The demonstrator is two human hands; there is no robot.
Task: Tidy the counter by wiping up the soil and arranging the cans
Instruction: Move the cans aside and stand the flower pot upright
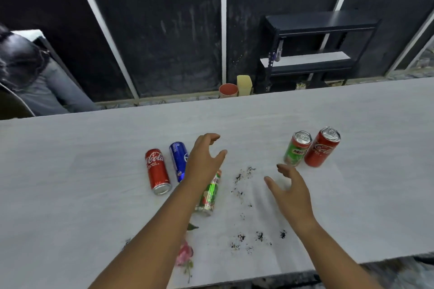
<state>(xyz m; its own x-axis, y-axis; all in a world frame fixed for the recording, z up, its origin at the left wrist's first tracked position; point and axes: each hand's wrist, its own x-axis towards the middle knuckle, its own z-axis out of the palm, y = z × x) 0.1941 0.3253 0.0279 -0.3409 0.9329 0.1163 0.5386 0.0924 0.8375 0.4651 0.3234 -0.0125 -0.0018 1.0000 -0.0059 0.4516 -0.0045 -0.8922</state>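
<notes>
Soil, as dark loose crumbs, lies scattered over the middle of the white table. It runs in a trail from between the two hands toward the near edge, where a second patch sits. Five slim drink cans share the surface. Three lie on their sides at the left: a red cola can, a blue can just beside it, and a green-and-red can partly hidden under the left forearm. Two stand upright at the right, touching or nearly so: a green malt-drink can and a second red cola can. A pink flower with a green stem rests near the front edge, beneath the left arm.

Left hand hovers above the fallen cans with fingers spread and slightly curved, its grip released and holding nothing. Right hand hangs over the table just short of the upright pair, likewise released and empty. No cloth or wipe is in view.

Judged step: the start of can arranging, with no soil wiped yet. The next move probably calls for closing a grip round the body of a fallen can, most likely the green-and-red one nearest the left hand. That can would then be lifted and set on its base by the upright pair, without rolling it through the crumbs. Wiping will need a cloth fetched from out of view.
</notes>
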